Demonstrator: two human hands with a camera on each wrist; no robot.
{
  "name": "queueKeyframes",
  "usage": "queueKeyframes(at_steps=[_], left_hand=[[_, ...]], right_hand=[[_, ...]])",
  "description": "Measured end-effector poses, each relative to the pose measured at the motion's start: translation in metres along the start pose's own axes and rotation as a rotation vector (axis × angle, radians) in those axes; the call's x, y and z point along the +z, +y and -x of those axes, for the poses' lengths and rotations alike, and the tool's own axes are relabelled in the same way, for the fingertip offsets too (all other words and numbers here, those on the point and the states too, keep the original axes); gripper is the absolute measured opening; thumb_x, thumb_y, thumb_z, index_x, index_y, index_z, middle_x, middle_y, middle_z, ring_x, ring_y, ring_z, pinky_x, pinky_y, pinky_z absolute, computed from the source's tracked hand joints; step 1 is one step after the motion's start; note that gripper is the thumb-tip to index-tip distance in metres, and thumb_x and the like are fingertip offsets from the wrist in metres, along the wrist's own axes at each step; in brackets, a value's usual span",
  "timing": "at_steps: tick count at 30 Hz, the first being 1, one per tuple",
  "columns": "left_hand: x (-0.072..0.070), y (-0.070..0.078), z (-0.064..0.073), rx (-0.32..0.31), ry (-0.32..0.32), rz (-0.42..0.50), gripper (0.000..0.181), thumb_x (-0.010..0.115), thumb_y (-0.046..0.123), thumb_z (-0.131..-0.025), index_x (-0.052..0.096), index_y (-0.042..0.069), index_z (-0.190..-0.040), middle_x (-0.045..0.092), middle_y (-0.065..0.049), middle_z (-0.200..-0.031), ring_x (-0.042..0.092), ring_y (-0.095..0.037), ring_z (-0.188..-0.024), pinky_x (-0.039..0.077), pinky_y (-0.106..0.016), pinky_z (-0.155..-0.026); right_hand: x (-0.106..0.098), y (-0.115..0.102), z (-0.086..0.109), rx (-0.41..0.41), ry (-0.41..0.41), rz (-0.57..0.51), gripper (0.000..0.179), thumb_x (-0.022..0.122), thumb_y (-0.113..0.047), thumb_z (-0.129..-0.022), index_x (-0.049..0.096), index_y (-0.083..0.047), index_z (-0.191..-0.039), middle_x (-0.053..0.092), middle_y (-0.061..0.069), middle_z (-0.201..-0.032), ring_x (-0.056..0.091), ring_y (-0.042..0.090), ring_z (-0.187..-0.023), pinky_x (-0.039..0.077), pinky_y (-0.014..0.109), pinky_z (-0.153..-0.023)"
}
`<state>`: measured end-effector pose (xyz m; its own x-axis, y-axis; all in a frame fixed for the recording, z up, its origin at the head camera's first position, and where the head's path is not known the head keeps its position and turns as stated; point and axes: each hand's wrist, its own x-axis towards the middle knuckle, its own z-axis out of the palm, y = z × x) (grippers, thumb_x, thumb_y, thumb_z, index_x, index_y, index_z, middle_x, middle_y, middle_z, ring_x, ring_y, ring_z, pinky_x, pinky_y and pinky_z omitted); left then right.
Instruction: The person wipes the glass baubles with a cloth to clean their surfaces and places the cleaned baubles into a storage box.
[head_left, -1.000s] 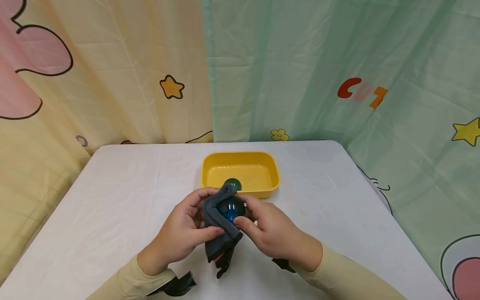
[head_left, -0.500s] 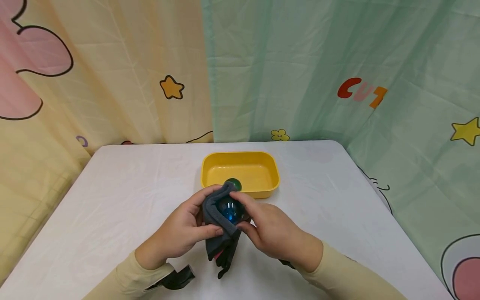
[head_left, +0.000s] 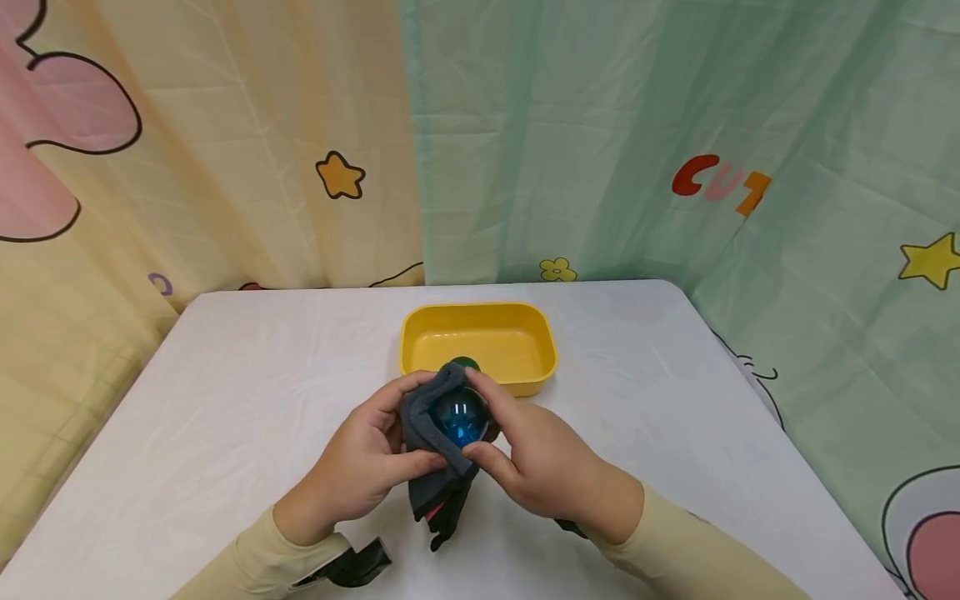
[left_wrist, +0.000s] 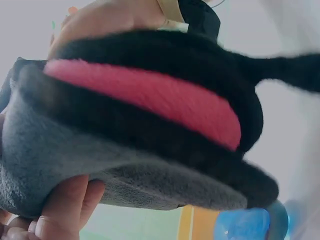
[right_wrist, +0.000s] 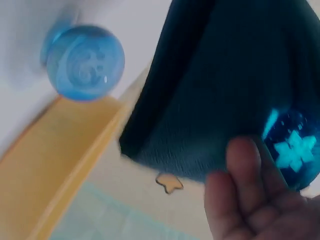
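Left grip: the left hand pinches the gray cloth at one side, thumb across the near face, fingers behind.
Right grip: the right hand holds the blue ball between thumb and fingers; its wrist view shows fingertips over the cloth, contact there uncertain.
Blue ball: see-through, pale flower figure inside; up between both hands, left side tucked into the cloth's fold, front face exposed.
Gray cloth: fleecy, black-edged, pink pile showing inside; lower end hangs toward the near side in a dark tail. Cannot tell if the tail meets the table.
Second ball: see-through blue in the right wrist view, greenish against yellow from the head; stands on the table just beside the yellow tray, mostly behind cloth and fingers from above.
Tray edges: rounded corners, low walls; near rim just beyond the fingertips as seen from the head.
Far edge: only a narrow white strip between tray and table end, curtains right behind.
Side room: broad white stretches left and right of the tray, out to the slanting table edges.
Near room: white surface shows between the forearms, the cloth's tail reaching into that gap.
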<state>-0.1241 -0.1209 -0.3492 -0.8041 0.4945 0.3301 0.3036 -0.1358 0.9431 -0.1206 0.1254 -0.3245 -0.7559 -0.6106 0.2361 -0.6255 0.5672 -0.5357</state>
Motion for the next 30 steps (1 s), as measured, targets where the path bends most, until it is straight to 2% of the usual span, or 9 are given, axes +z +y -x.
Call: queueKeyframes(at_steps=[3, 5, 8, 11, 18, 22, 24, 26, 30], left_hand=[[-0.0013, 0.0, 0.0002, 0.023, 0.004, 0.015, 0.071, 0.076, -0.007, -0.092, 0.042, 0.0, -0.153, 0.06, -0.011, -0.142, 0.07, -0.015, -0.117, 0.062, -0.03, -0.097], [-0.0018, 0.0003, 0.0006, 0.026, -0.002, 0.027, 0.071, 0.075, -0.007, -0.092, 0.041, 0.0, -0.154, 0.059, -0.011, -0.143, 0.069, -0.015, -0.12, 0.061, -0.03, -0.098], [-0.0014, 0.0016, 0.0013, 0.024, -0.013, 0.012, 0.069, 0.075, -0.006, -0.093, 0.042, -0.001, -0.153, 0.057, -0.022, -0.144, 0.069, -0.015, -0.12, 0.061, -0.03, -0.097], [-0.0001, 0.0033, 0.0019, -0.001, -0.016, -0.024, 0.068, 0.076, -0.003, -0.093, 0.044, 0.001, -0.152, 0.056, -0.029, -0.143, 0.07, -0.015, -0.117, 0.063, -0.03, -0.094], [0.0042, 0.0074, 0.0021, -0.031, -0.02, -0.07, 0.067, 0.077, -0.001, -0.093, 0.046, 0.007, -0.152, 0.059, -0.026, -0.142, 0.072, -0.027, -0.113, 0.064, -0.033, -0.091], [0.0069, 0.0089, 0.0006, -0.017, -0.013, -0.087, 0.068, 0.078, -0.002, -0.092, 0.046, 0.007, -0.152, 0.06, -0.026, -0.141, 0.072, -0.021, -0.112, 0.065, -0.032, -0.089], [0.0077, 0.0086, -0.0001, -0.004, -0.009, -0.085, 0.068, 0.078, -0.003, -0.092, 0.046, 0.006, -0.151, 0.06, -0.027, -0.14, 0.072, -0.019, -0.111, 0.065, -0.032, -0.089], [0.0081, 0.0077, -0.0001, 0.006, -0.001, -0.069, 0.069, 0.078, -0.004, -0.091, 0.046, 0.004, -0.151, 0.059, -0.028, -0.139, 0.072, -0.018, -0.112, 0.064, -0.032, -0.09], [0.007, 0.0051, 0.0013, 0.032, 0.005, -0.026, 0.069, 0.077, -0.005, -0.091, 0.044, 0.002, -0.152, 0.057, -0.026, -0.14, 0.07, -0.016, -0.115, 0.063, -0.031, -0.094]], right_hand=[[-0.0026, 0.0004, -0.0003, -0.051, -0.04, 0.046, 0.078, 0.068, -0.02, -0.104, 0.021, -0.008, -0.166, 0.069, 0.008, -0.136, 0.071, 0.016, -0.107, 0.061, 0.036, -0.099], [-0.0035, 0.0006, -0.0004, -0.08, -0.04, 0.097, 0.078, 0.07, -0.017, -0.102, 0.024, -0.009, -0.165, 0.069, 0.009, -0.138, 0.072, 0.017, -0.11, 0.061, 0.037, -0.1], [-0.0029, 0.001, 0.0, -0.117, -0.01, 0.166, 0.075, 0.073, -0.016, -0.1, 0.031, -0.007, -0.161, 0.071, 0.009, -0.136, 0.073, 0.018, -0.11, 0.062, 0.036, -0.098], [-0.0017, 0.0002, 0.0015, -0.11, 0.014, 0.19, 0.071, 0.075, -0.019, -0.099, 0.036, -0.002, -0.157, 0.074, 0.008, -0.127, 0.073, 0.015, -0.099, 0.063, 0.031, -0.091], [-0.0028, -0.0052, 0.0055, 0.033, 0.019, 0.034, 0.06, 0.07, -0.031, -0.102, 0.044, -0.006, -0.149, 0.074, -0.003, -0.091, 0.059, 0.001, -0.071, 0.053, 0.017, -0.064], [-0.0034, -0.0059, 0.0059, 0.079, 0.011, -0.095, 0.051, 0.062, -0.036, -0.107, 0.047, -0.007, -0.146, 0.064, -0.008, -0.076, 0.049, -0.002, -0.061, 0.048, 0.019, -0.056], [-0.0035, -0.006, 0.0056, 0.097, 0.001, -0.166, 0.048, 0.057, -0.036, -0.109, 0.049, -0.006, -0.146, 0.065, -0.008, -0.078, 0.05, -0.001, -0.061, 0.049, 0.021, -0.055], [-0.0041, -0.0063, 0.0051, 0.109, -0.018, -0.219, 0.047, 0.055, -0.035, -0.111, 0.049, -0.006, -0.148, 0.074, -0.005, -0.092, 0.06, 0.0, -0.071, 0.056, 0.022, -0.064], [-0.0076, -0.0068, 0.0037, 0.088, -0.085, -0.126, 0.061, 0.056, -0.035, -0.11, 0.035, -0.007, -0.161, 0.071, 0.002, -0.134, 0.071, 0.008, -0.105, 0.062, 0.031, -0.094]])
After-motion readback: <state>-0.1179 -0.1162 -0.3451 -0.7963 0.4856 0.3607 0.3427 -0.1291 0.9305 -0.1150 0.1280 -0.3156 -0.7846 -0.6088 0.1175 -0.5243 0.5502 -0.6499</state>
